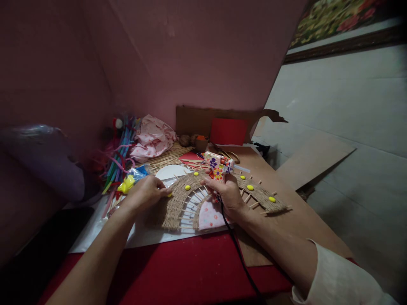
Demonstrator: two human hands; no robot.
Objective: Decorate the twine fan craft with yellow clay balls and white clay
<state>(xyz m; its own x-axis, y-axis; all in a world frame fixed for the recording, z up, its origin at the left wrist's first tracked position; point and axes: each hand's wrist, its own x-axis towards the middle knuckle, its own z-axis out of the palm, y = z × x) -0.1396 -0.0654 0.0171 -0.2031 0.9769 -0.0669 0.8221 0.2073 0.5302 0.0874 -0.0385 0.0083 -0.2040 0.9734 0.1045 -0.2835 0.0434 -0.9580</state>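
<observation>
A half-round fan shape (pixel 173 207) woven from twine over thin sticks lies on the table, with pink-patterned cloth (pixel 211 215) at its inner centre. Several small yellow oval pieces (pixel 250 187) are spread along its woven band. My left hand (pixel 148 192) is at the band's left side, its fingertips closed on another yellow oval piece (pixel 169 195) against the weave. Above the fan, my right hand (pixel 232 197) grips a flower-patterned glue gun (pixel 218 166) by its handle. A clear glue stick (pixel 241 168) juts from the gun's back, and a black cord (pixel 233 239) hangs down.
Pipe cleaners (pixel 122 156), crumpled pink cloth (pixel 152 137) and loose thin sticks (pixel 168 154) lie behind at left. Scissors (pixel 233 156) and a red card (pixel 229 131) are behind the gun. Brown board (pixel 311 224) covers the table's right. A red cloth (pixel 178 271) shows in front.
</observation>
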